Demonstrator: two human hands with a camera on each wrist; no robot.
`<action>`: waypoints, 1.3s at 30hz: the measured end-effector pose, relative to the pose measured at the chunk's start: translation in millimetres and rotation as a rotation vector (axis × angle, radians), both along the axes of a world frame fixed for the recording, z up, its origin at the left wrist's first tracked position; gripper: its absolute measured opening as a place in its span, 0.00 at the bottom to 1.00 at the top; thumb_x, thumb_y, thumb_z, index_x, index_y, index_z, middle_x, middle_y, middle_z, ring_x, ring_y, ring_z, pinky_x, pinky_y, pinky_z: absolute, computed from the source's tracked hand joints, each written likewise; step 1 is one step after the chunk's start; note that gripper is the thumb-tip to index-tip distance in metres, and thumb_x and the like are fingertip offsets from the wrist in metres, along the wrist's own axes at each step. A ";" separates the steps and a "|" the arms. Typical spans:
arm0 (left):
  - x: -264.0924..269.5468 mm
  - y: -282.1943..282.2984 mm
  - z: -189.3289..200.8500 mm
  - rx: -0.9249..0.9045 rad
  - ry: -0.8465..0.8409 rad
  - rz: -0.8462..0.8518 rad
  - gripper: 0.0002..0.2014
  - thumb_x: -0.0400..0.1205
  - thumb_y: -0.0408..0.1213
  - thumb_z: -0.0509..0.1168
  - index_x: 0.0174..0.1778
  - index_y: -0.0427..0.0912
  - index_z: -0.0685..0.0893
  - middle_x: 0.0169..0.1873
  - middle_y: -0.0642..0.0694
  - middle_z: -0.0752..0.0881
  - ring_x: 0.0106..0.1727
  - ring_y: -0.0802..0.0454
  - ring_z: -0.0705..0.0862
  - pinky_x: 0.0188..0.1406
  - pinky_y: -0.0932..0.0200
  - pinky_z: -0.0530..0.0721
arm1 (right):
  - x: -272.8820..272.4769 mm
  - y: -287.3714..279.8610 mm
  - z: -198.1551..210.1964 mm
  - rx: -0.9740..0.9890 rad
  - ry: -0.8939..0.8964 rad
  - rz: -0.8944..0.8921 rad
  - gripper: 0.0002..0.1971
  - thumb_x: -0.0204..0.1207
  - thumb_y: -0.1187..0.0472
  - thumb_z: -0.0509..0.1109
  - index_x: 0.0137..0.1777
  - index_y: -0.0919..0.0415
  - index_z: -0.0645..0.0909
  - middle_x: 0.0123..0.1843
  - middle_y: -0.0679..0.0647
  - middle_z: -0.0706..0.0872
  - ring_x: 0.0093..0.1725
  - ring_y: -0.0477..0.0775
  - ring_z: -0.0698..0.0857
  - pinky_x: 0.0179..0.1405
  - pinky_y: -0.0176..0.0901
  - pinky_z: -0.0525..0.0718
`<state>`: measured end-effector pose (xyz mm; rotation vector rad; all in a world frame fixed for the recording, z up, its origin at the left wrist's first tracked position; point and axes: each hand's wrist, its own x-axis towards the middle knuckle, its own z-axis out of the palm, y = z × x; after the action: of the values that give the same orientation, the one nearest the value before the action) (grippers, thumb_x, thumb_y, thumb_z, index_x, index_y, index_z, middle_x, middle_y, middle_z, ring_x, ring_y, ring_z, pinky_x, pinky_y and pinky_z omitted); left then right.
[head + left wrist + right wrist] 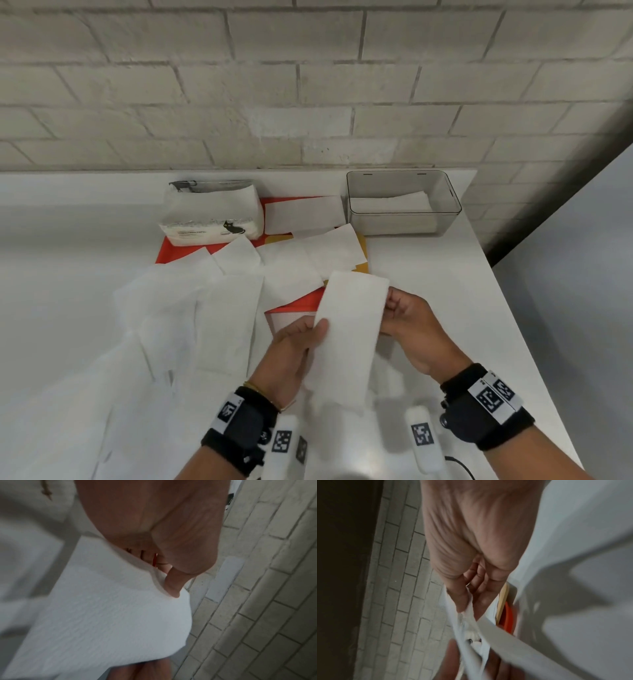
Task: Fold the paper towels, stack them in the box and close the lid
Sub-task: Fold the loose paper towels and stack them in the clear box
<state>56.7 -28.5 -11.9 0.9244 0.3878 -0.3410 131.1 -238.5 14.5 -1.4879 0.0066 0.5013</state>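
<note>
A single paper towel (349, 329) is held up above the near part of the desk (479, 308), gripped along its two long edges. The left hand (294, 356) pinches the left edge with the thumb laid on top, and the right hand (411, 325) has its fingers curled round the right edge; the sheet is probably kept taut this way so that a clean fold can be made. It is seen as a long strip, so one fold appears already made. Unfolded sheets (226, 322) are spread loosely across the desk to the left, within reach of either hand, over red and yellow mats. The clear box (404, 202) is set at the far right by the wall, its lid not seen on it, with some white towel already lying inside. The towel pack (212, 216) stands at the far side, left of the box.
</note>
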 end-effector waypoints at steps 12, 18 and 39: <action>4.9 -0.8 -10.6 -0.078 0.019 0.067 0.29 0.84 0.39 0.75 0.73 0.19 0.77 0.72 0.26 0.84 0.76 0.25 0.81 0.80 0.31 0.77 | 10.1 16.9 12.8 0.249 0.149 0.045 0.24 0.79 0.84 0.65 0.73 0.70 0.79 0.59 0.65 0.90 0.55 0.59 0.92 0.46 0.44 0.93; 14.4 -6.2 -4.8 0.146 0.015 0.095 0.24 0.84 0.42 0.76 0.66 0.24 0.84 0.64 0.32 0.91 0.70 0.30 0.87 0.76 0.32 0.82 | 17.8 18.5 14.2 0.207 0.154 0.038 0.21 0.82 0.79 0.63 0.73 0.69 0.81 0.63 0.67 0.92 0.53 0.59 0.94 0.48 0.46 0.92; -18.0 120.8 -15.8 1.631 0.232 0.208 0.41 0.72 0.65 0.79 0.73 0.42 0.80 0.64 0.40 0.86 0.65 0.37 0.84 0.68 0.38 0.80 | 8.5 43.3 23.1 0.030 0.105 0.081 0.15 0.81 0.67 0.74 0.67 0.59 0.87 0.62 0.56 0.94 0.63 0.58 0.92 0.65 0.54 0.84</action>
<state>38.8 92.3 -27.8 2.4106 1.0090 0.1591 139.6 -195.2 37.6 -1.4359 0.0207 0.6422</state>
